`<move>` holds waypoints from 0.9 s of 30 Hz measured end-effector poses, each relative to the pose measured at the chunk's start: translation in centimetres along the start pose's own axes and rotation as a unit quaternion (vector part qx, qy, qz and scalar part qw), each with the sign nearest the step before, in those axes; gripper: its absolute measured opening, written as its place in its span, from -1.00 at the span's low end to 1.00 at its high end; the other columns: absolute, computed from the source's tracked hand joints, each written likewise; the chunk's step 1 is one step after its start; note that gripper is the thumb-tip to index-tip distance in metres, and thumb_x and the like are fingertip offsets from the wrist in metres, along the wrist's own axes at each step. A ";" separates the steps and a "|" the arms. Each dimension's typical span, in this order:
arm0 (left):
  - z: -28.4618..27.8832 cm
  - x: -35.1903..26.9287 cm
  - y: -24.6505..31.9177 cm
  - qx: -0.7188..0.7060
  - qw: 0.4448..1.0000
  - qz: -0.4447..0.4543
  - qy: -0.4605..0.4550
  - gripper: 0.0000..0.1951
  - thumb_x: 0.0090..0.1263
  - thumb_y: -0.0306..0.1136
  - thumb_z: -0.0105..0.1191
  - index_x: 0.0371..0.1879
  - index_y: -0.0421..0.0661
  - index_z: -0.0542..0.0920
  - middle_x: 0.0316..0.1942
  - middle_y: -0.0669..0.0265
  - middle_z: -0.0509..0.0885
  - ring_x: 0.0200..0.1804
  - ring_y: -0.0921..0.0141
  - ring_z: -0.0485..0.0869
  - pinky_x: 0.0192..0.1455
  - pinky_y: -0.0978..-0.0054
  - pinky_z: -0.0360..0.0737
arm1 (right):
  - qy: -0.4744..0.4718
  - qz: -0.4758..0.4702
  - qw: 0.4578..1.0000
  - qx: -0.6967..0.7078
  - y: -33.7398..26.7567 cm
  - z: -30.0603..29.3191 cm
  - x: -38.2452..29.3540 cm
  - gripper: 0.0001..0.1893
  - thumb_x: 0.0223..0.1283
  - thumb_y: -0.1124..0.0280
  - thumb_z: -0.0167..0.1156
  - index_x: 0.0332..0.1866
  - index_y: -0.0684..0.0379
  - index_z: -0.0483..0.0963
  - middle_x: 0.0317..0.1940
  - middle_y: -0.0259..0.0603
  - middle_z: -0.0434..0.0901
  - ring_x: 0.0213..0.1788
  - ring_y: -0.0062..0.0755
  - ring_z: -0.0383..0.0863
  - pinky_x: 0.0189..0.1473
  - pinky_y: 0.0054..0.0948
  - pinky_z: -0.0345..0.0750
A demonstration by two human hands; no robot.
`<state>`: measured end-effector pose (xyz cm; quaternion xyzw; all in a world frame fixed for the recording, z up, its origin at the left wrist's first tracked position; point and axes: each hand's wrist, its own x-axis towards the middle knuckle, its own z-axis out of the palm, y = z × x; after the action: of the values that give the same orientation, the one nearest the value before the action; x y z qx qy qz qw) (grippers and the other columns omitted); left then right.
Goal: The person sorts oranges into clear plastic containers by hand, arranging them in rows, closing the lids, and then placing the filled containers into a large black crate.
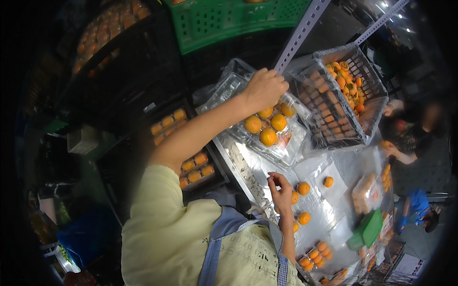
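Note:
My left hand (266,87) is over the upper part of a clear plastic fruit tray (247,137), near the foot of a perforated metal post (298,34). Its fingers curl downwards, and what lies under them is hidden. Several orange persimmons (268,137) sit in the tray just below that hand. My right hand (282,189) is above the near edge of the metal table (241,164), with thumb and fingers loosely bent and no object seen between them. Beside it lie loose persimmons (303,188). One more persimmon (328,182) rests on a white sheet (336,175).
A plastic-lined crate (375,118) of persimmons stands at the upper right. Packed persimmons (315,257), a clear pack (366,195) and a green container (366,230) are on the table. Packed trays (195,168) lie left, below a green crate (229,28). A co-worker's hand (393,150) is at right.

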<state>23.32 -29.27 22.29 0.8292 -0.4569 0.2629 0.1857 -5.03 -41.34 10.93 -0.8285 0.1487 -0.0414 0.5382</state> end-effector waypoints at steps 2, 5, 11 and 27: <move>0.1 -1.6 0.6 -0.034 0.999 -0.006 0.007 -0.86 0.07 -0.46 0.11 -0.36 -0.04 0.64 -0.32 0.41 0.64 -0.21 0.36 0.56 -0.11 0.41 0.44 | 0.012 0.022 1.000 0.005 0.7 -0.2 -1.0 -0.81 0.18 0.48 0.21 -0.11 0.28 0.56 -0.38 -0.29 0.60 -0.41 -0.62 0.49 -0.29 -0.57 0.47; 0.0 -4.6 1.5 -0.075 0.997 -0.015 0.014 -0.73 0.08 -0.45 0.16 -0.19 -0.06 0.61 -0.16 0.40 0.60 -0.11 0.35 0.51 0.01 0.40 0.38 | 0.054 0.032 0.998 0.016 2.5 -1.1 -2.7 -0.82 0.19 0.47 0.20 -0.12 0.28 0.55 -0.39 -0.29 0.60 -0.40 -0.63 0.50 -0.28 -0.58 0.48; -0.1 -8.8 2.4 -0.155 0.985 -0.044 -0.055 -0.53 0.03 -0.40 0.23 0.02 -0.05 0.54 0.09 0.24 0.45 0.23 0.23 0.32 0.30 0.23 0.19 | 0.146 0.080 0.985 0.046 5.8 -3.5 -6.2 -0.82 0.21 0.45 0.18 -0.11 0.26 0.55 -0.38 -0.36 0.60 -0.34 -0.67 0.53 -0.25 -0.60 0.48; -0.1 -10.1 3.9 -0.098 0.986 -0.037 -0.130 -0.29 -0.09 -0.11 0.39 0.09 -0.13 0.48 0.23 0.07 0.35 0.32 0.06 0.23 0.37 0.09 0.12 | 0.216 0.103 0.971 0.023 9.5 -5.9 -8.8 -0.78 0.19 0.43 0.19 -0.09 0.25 0.56 -0.41 -0.31 0.61 -0.39 -0.62 0.51 -0.27 -0.59 0.47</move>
<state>15.44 -24.61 16.50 0.8503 -0.4697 0.1000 0.2152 -16.67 -47.53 5.61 -0.7674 0.3448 -0.1669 0.5141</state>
